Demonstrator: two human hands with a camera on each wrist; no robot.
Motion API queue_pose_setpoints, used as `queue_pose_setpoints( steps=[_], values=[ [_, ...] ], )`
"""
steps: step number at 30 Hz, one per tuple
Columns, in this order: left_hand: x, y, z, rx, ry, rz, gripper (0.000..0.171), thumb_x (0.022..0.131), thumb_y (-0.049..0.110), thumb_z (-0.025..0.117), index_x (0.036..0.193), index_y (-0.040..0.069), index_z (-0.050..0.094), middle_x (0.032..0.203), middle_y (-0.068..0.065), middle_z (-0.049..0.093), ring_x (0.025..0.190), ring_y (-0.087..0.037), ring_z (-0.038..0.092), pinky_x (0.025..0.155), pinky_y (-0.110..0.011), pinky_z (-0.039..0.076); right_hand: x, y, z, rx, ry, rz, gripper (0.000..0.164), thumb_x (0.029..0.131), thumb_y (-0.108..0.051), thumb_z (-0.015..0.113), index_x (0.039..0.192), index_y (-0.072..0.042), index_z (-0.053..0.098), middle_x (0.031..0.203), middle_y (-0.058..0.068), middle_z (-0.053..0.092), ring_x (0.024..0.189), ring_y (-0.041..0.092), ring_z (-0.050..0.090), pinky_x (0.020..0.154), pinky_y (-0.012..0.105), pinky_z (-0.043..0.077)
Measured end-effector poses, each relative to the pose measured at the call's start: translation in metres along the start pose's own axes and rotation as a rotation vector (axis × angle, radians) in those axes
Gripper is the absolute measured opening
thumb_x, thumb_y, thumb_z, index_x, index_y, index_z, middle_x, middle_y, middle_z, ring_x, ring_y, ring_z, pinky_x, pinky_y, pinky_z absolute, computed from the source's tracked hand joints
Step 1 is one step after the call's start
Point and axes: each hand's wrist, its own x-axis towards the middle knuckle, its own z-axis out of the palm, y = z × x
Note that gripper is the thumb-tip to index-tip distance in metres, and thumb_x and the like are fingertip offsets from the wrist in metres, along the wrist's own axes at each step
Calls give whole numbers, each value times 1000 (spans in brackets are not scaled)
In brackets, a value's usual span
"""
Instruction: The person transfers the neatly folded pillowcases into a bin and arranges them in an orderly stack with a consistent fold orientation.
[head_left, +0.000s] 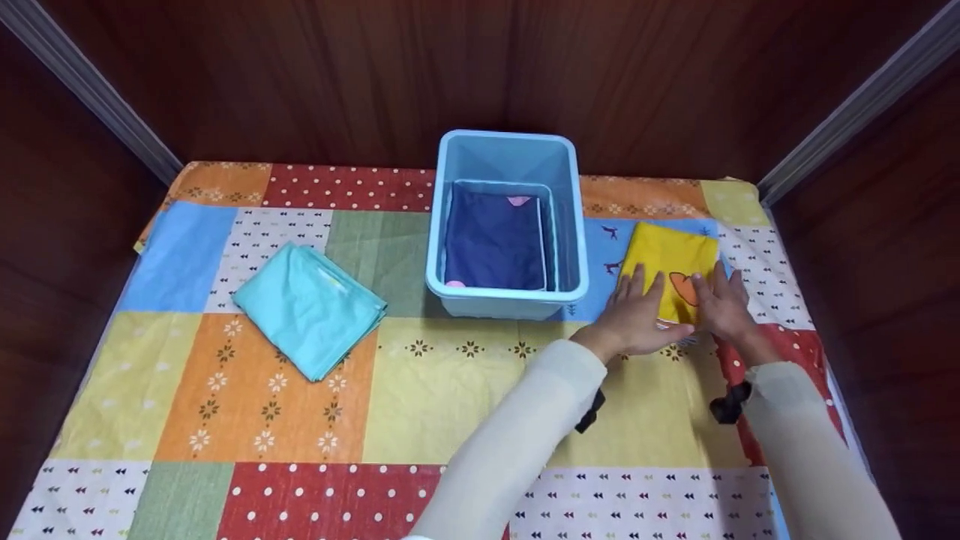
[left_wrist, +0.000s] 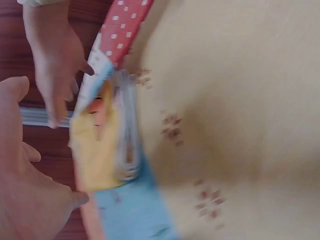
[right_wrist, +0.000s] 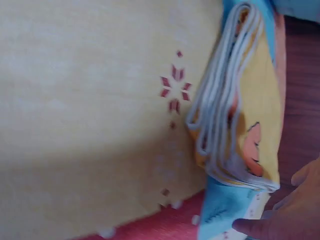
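Note:
A yellow folded cloth (head_left: 660, 251) with an orange print lies at the right of the patchwork cover. My left hand (head_left: 634, 319) is over its near left part, fingers spread and straight. At the cloth's right side is my right hand (head_left: 726, 306), its fingers extended too. Neither hand grips the cloth; whether they touch it I cannot tell. In the right wrist view, the stacked white-edged layers of the yellow cloth (right_wrist: 267, 100) face the camera, and the right hand (right_wrist: 292, 215) shows at the lower right corner. The left wrist view is blurred.
A light blue plastic basket (head_left: 508, 304) stands at the back middle, with a folded navy cloth (head_left: 495, 240) inside. Left of it lies a folded turquoise cloth (head_left: 307, 307). Brown wood-like panels (head_left: 495, 67) enclose the back and both sides.

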Motion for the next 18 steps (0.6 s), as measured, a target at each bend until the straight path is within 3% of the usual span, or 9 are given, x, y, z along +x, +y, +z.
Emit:
queue_pose_setpoints(
  steps=[3,7,14,18],
  values=[
    [0,-8,11,-102,-36,-49,93,96,65,53,165,25,6,171,-2,-12,157,-24,-5,125,-36,11,-2,2,2,113,-15,18,78,109,-48,19,158,3,-14,162,37,-11,149,53,-6,118,68,0],
    [-1,-17,21,-159,-77,-90,97,94,65,56,165,25,4,171,-1,-12,157,-21,-7,125,-36,11,-7,3,5,232,-39,49,78,110,-48,21,159,1,-15,164,34,0,150,49,8,120,65,9],
    [0,-28,24,-307,-114,-133,96,92,62,60,165,31,6,171,3,-12,156,-16,-6,125,-40,14,-9,5,11,287,-36,101,77,108,-52,21,158,4,5,154,34,21,138,47,25,115,60,23],
    [2,-33,24,-340,-124,-152,93,92,63,59,165,32,9,171,6,-8,156,-12,-3,125,-38,14,-7,4,12,299,-28,123,77,109,-49,22,161,2,-4,162,33,12,147,46,19,121,59,16]
  ],
)
